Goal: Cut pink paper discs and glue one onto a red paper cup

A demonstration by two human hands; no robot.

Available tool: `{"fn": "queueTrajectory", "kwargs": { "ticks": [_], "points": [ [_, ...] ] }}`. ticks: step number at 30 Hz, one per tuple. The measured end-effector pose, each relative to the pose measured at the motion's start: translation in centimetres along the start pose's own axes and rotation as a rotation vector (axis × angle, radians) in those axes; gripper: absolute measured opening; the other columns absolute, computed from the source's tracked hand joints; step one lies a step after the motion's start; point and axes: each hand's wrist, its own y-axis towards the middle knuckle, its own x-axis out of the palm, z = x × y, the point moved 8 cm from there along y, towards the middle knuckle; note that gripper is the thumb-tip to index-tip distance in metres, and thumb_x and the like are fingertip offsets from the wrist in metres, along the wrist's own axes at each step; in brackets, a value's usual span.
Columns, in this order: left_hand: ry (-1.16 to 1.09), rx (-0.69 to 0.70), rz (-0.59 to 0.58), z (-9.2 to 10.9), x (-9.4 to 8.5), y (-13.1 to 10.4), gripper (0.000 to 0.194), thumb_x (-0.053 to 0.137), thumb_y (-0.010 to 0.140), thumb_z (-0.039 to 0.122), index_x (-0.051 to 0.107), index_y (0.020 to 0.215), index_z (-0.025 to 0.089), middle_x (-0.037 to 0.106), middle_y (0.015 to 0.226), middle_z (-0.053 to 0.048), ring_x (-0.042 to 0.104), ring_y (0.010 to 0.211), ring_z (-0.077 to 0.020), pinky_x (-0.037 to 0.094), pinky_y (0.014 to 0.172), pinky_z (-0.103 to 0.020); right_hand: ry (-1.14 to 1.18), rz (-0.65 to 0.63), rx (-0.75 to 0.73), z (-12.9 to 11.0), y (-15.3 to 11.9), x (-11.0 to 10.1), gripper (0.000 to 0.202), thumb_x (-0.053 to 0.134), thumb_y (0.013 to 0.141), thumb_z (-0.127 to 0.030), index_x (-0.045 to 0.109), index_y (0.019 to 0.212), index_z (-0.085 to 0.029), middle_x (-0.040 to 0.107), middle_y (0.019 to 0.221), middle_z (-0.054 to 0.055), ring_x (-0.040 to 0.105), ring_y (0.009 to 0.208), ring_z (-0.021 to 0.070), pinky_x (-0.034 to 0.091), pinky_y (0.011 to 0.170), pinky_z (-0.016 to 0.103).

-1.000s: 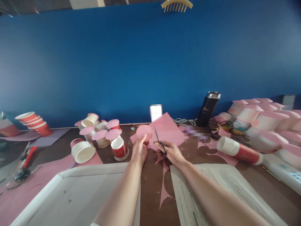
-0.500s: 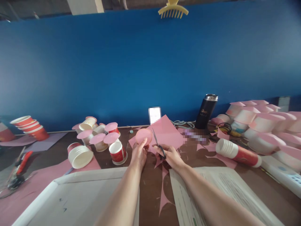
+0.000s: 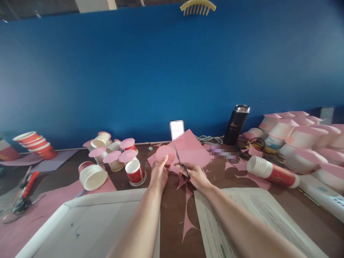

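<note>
My left hand (image 3: 160, 172) pinches a round pink paper disc (image 3: 163, 153), thumb across its face. In my right hand (image 3: 195, 175) is a pair of scissors (image 3: 184, 169) with black handles, the blades pointing up and left beside the disc's right edge. Whether the blades touch the disc I cannot tell. Behind both hands lies a pink paper sheet (image 3: 192, 148). Below my fingers, curved pink offcuts (image 3: 188, 229) are strewn on the brown table. A red and white paper cup (image 3: 135, 173) stands left of my left hand.
Several cups topped with pink discs (image 3: 112, 156) stand at left, more (image 3: 306, 134) at right. A black flask (image 3: 236, 125) is near the blue partition (image 3: 172, 71). A cup stack (image 3: 272, 172) lies at right. A white box lid (image 3: 107, 222) and a printed sheet (image 3: 258, 218) are in front.
The view has shifted slightly. Both hands keep their hold on the disc and the scissors, and their positions are nearly the same.
</note>
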Motion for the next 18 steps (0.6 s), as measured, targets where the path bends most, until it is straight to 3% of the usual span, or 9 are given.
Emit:
{"fn": "queueTrajectory", "kwargs": {
  "ticks": [7, 18],
  "points": [
    [0.003, 0.031, 0.015, 0.26, -0.3, 0.12, 0.041, 0.083, 0.057, 0.03, 0.063, 0.087, 0.012, 0.066, 0.075, -0.001, 0.059, 0.061, -0.0091, 0.044, 0.059, -0.021, 0.024, -0.022, -0.029, -0.02, -0.03, 0.0, 0.045, 0.069, 0.072, -0.049, 0.072, 0.101, -0.014, 0.058, 0.06, -0.001, 0.051, 0.055, 0.0102, 0.041, 0.055, 0.023],
    [-0.029, 0.017, 0.055, 0.35, -0.33, -0.14, 0.039, 0.083, 0.059, 0.029, 0.064, 0.088, 0.011, 0.068, 0.077, -0.003, 0.063, 0.062, -0.011, 0.049, 0.056, -0.021, 0.038, -0.063, -0.043, 0.45, 0.01, 0.53, 0.047, 0.068, 0.074, -0.05, 0.069, 0.109, -0.018, 0.063, 0.068, 0.001, 0.056, 0.06, 0.0119, 0.041, 0.053, 0.023]
  ]
}}
